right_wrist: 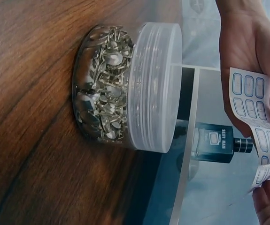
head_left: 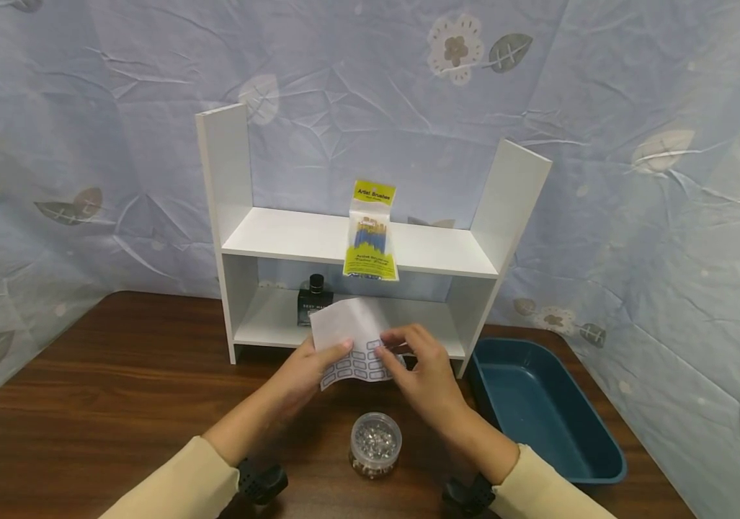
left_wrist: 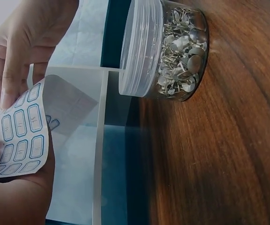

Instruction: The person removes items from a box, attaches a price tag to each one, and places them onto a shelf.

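Observation:
A white sheet of sticker labels (head_left: pixel 348 326), printed with rows of blue-framed boxes, is held up before the shelf. My left hand (head_left: pixel 298 375) grips its left side, thumb on the printed face and fingers behind. At the lower right edge, my right hand (head_left: pixel 433 378) pinches the sheet between thumb and forefinger, where the paper bends in the right wrist view. Whether a single label is lifted there I cannot tell. Below the hands, a clear round jar (head_left: pixel 375 448) of silver thumbtacks stands on the table; its translucent lid (right_wrist: pixel 156 89) is on.
Behind the sheet stands a white two-tier shelf (head_left: pixel 298 234). A pack of artist brushes (head_left: pixel 371 231) hangs over its upper board, and a dark bottle (head_left: pixel 313 301) stands on the lower one. To the right lies a blue-green tray (head_left: pixel 538 404) on the brown wooden table (head_left: pixel 117 404).

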Demonstrator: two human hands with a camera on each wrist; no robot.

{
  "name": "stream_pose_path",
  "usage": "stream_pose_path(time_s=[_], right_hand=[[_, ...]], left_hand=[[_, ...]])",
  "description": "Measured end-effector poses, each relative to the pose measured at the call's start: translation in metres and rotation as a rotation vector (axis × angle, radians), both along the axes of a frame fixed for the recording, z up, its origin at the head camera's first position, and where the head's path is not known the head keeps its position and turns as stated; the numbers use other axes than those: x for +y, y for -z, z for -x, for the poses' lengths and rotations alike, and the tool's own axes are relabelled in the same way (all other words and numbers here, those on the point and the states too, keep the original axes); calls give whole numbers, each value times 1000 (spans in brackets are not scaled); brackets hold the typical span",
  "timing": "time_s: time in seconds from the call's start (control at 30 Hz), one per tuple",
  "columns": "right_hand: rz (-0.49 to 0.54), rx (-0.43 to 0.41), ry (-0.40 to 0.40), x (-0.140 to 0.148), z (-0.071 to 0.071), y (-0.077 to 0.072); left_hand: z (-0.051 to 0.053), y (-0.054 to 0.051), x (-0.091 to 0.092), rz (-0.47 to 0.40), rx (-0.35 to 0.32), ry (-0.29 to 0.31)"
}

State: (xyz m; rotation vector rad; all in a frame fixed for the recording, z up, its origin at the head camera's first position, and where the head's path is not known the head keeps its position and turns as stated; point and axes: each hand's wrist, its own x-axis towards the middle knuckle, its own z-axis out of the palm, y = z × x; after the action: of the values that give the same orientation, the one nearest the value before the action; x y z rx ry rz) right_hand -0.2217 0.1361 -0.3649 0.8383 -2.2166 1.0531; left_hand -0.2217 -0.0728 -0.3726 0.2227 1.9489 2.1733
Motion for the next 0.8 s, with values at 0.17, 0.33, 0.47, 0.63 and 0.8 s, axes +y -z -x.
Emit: stream_pose_path(time_s=[0.17,0.33,0.47,0.63,0.8], right_hand=[[24,-19,-11,-2,-3,-1],[40,-57,-11,-3,-5,-2],[45,-81,-4,-4,-6,-3],[55,-91,8,-5,-6,-3],[71,-78,6,-5,-5,-1]], left_hand=[[-3,-3,0,57,16,-17],[-5,-3,-1,99,38,-20],[-5,-3,0,110,62,-18],[-6,-5,2,120,51,-48],[-6,-3,3,93,62,-41]])
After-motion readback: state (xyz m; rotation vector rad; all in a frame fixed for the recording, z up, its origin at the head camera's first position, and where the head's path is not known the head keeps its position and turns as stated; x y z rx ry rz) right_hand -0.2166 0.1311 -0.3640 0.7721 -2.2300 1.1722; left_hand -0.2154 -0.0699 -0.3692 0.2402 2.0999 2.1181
